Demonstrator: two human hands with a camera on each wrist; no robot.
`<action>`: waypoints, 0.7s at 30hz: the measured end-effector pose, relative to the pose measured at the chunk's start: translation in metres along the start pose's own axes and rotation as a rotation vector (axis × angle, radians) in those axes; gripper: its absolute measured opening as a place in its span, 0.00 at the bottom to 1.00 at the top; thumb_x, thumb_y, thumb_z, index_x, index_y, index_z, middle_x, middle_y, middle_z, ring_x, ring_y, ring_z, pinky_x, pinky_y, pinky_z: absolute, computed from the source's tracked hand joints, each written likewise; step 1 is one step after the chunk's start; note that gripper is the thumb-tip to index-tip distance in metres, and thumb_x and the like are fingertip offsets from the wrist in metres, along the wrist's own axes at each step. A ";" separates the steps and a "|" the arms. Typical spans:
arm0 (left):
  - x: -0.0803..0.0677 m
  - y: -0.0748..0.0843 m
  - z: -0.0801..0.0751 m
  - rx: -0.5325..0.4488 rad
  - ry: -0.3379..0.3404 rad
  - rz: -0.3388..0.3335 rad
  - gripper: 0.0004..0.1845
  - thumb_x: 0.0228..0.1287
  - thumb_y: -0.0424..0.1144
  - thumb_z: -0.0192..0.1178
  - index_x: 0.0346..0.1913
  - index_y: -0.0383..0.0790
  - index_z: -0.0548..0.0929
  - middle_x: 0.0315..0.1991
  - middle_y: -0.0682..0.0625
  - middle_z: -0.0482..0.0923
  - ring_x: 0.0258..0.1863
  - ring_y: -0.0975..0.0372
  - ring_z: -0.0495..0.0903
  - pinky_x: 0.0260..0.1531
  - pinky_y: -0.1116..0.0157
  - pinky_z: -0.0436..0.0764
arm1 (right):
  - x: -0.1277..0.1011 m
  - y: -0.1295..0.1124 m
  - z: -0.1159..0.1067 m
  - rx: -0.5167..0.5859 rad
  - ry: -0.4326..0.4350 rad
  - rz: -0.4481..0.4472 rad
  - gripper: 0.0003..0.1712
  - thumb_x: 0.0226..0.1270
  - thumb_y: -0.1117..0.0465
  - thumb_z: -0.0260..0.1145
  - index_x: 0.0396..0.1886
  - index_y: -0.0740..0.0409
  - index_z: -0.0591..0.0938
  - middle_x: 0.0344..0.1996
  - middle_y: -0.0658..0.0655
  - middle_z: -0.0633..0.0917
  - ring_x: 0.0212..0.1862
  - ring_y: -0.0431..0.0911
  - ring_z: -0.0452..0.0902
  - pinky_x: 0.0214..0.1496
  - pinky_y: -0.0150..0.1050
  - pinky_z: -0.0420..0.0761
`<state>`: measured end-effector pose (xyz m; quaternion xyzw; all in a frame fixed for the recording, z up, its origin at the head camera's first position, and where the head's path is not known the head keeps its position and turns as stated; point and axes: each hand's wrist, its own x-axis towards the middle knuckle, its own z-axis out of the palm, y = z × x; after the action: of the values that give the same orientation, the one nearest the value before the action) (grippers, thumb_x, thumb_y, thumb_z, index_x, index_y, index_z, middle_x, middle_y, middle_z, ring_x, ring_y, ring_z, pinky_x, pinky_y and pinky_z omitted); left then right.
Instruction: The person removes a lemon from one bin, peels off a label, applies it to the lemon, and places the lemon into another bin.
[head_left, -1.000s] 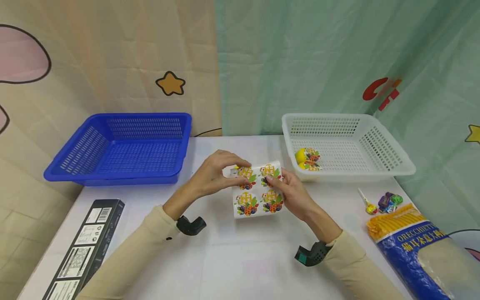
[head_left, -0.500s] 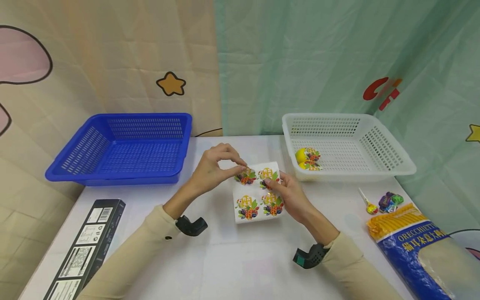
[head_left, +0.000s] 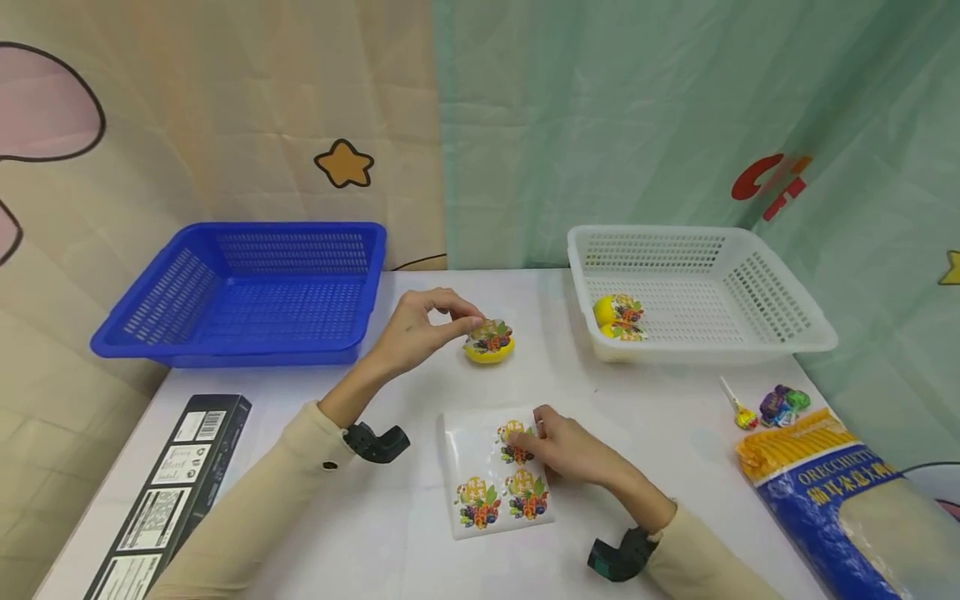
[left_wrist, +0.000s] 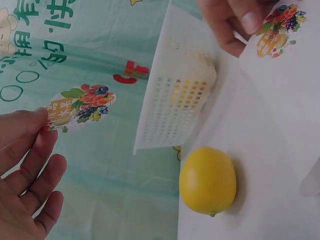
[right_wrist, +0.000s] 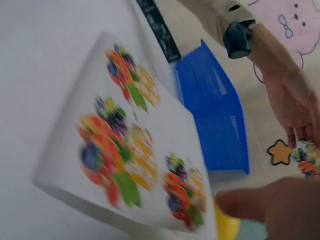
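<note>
My left hand [head_left: 423, 329] pinches a round fruit-print sticker [left_wrist: 82, 107] at its edge between thumb and fingertip. In the head view the sticker overlaps a yellow lemon [head_left: 489, 353]; the left wrist view shows the sticker apart from the lemon [left_wrist: 208, 180], which lies on the table. My right hand [head_left: 577, 450] holds a white sticker sheet [head_left: 472, 446] by its right side, thumb on top. Three stickers show on the sheet, and its upper left spot is bare. The right fingers under the sheet are hidden.
A blue basket [head_left: 356, 333] stands at the back left. The white basket [head_left: 720, 350] at the back right holds stickered lemons [head_left: 606, 310]. At right lie a lollipop [head_left: 744, 417], wrapped candies [head_left: 783, 404] and a pasta bag [head_left: 817, 492]. A long black box [head_left: 176, 483] lies left.
The left hand has peeled one sticker off the sheet. My right hand has moved the sheet down toward me, uncovering the lemon behind it.
</note>
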<state>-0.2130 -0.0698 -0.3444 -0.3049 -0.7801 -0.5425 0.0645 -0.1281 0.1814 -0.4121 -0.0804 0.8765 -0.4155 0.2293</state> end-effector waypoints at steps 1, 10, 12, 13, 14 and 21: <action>0.000 0.000 0.000 0.002 -0.005 0.000 0.04 0.63 0.36 0.68 0.38 0.41 0.89 0.32 0.54 0.83 0.36 0.61 0.77 0.47 0.58 0.70 | 0.000 -0.003 -0.006 -0.155 0.075 0.014 0.29 0.71 0.44 0.60 0.51 0.68 0.72 0.25 0.56 0.81 0.24 0.44 0.75 0.25 0.37 0.73; 0.001 0.000 -0.001 0.047 -0.061 -0.015 0.03 0.62 0.35 0.68 0.37 0.41 0.89 0.31 0.53 0.82 0.36 0.60 0.77 0.48 0.58 0.69 | 0.055 0.003 -0.056 -0.186 0.201 -0.186 0.27 0.64 0.61 0.69 0.59 0.69 0.74 0.54 0.65 0.80 0.55 0.56 0.77 0.58 0.49 0.78; 0.001 0.000 -0.001 0.063 -0.067 -0.033 0.02 0.62 0.35 0.68 0.37 0.41 0.89 0.30 0.53 0.81 0.36 0.60 0.77 0.48 0.58 0.68 | 0.068 0.003 -0.058 -0.159 0.177 -0.191 0.35 0.62 0.60 0.72 0.65 0.67 0.70 0.63 0.65 0.75 0.64 0.58 0.72 0.65 0.51 0.72; 0.001 0.000 -0.002 0.068 -0.070 -0.040 0.02 0.62 0.34 0.68 0.37 0.42 0.89 0.30 0.53 0.81 0.36 0.60 0.77 0.48 0.58 0.68 | 0.075 0.002 -0.058 -0.145 0.159 -0.194 0.38 0.61 0.60 0.73 0.68 0.66 0.68 0.66 0.64 0.72 0.67 0.58 0.69 0.67 0.51 0.69; 0.001 0.000 -0.002 0.072 -0.072 -0.047 0.02 0.62 0.34 0.68 0.37 0.41 0.89 0.30 0.52 0.81 0.36 0.60 0.77 0.48 0.57 0.69 | 0.082 0.000 -0.058 -0.138 0.141 -0.199 0.41 0.60 0.60 0.74 0.70 0.64 0.66 0.68 0.64 0.69 0.68 0.59 0.66 0.69 0.51 0.67; 0.002 -0.004 0.001 0.079 -0.094 -0.034 0.02 0.62 0.33 0.67 0.36 0.40 0.89 0.31 0.52 0.81 0.36 0.61 0.77 0.49 0.57 0.71 | 0.118 -0.014 -0.046 -0.186 0.018 -0.313 0.50 0.56 0.62 0.77 0.75 0.54 0.62 0.71 0.58 0.67 0.69 0.54 0.64 0.72 0.51 0.62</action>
<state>-0.2167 -0.0691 -0.3469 -0.3141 -0.8082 -0.4973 0.0308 -0.2542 0.1654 -0.4160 -0.2329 0.8899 -0.3640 0.1456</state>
